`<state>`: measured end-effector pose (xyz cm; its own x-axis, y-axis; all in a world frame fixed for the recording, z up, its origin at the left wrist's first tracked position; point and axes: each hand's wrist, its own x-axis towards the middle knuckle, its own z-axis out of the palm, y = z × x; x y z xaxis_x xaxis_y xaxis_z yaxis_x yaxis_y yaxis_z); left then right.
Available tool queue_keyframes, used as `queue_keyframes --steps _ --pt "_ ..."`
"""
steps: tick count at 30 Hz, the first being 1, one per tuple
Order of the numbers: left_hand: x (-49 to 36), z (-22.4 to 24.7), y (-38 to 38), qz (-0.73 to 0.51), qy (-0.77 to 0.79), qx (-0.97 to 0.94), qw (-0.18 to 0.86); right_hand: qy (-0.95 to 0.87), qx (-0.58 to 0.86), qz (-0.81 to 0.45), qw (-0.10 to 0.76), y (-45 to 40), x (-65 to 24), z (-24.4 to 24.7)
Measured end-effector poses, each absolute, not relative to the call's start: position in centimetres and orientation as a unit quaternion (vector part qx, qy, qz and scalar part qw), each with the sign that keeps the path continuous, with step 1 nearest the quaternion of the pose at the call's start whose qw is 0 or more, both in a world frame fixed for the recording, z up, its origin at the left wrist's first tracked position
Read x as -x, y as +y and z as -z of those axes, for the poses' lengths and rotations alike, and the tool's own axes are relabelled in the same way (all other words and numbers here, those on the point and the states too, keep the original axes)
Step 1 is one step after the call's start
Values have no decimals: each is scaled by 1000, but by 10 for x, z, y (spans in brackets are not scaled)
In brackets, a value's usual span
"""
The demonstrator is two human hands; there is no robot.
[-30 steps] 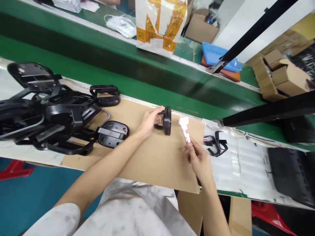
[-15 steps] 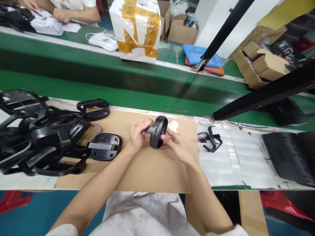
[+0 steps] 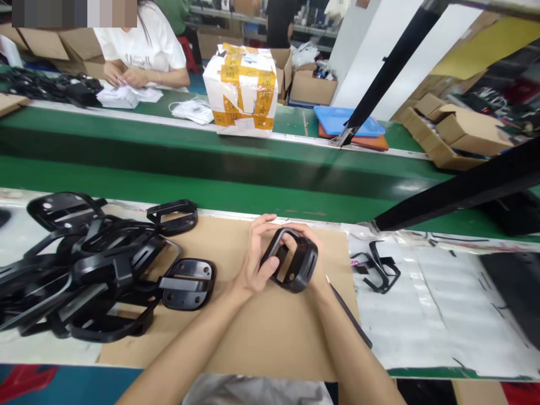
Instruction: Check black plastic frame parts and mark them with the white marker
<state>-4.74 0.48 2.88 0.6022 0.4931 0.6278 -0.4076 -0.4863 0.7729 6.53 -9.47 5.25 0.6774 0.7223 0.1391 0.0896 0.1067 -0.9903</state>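
Both my hands hold a black plastic bracket (image 3: 310,264) with a looped handle and slots in its base, raised above the cardboard sheet. My left hand (image 3: 258,264) grips the handle side, its thumb on the frame's near edge. Behind the bracket, my right hand (image 3: 315,239) is partly hidden and closed around its far right side. A slim black tool (image 3: 349,312) with a light, pointed tip lies beside my right forearm. Similar black brackets (image 3: 122,270) are heaped to the left, and a single bracket (image 3: 189,284) rests nearer my left hand.
Cardboard (image 3: 270,343) covers the bench under my hands. Thin black strips (image 3: 379,270) lie on white foam sheeting to the right. Slanted black posts (image 3: 455,191) rise at the right. Across the green channel are a taped box (image 3: 242,95), a blue tray (image 3: 348,121) and a co-worker (image 3: 143,53).
The bracket has turned so its looped frame faces me. My left hand has shifted onto the frame. My view has tilted up, and the slim black tool now shows beside my right forearm.
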Motion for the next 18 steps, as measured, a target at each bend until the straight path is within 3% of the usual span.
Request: queue_keyframes --steps 6,18 --pt "43 -11 -7 -352 12 -659 664 -304 662 -180 661 -106 -67 -47" --pt "41 -7 -17 -327 44 -638 695 -310 731 -111 598 -106 -71 -35"
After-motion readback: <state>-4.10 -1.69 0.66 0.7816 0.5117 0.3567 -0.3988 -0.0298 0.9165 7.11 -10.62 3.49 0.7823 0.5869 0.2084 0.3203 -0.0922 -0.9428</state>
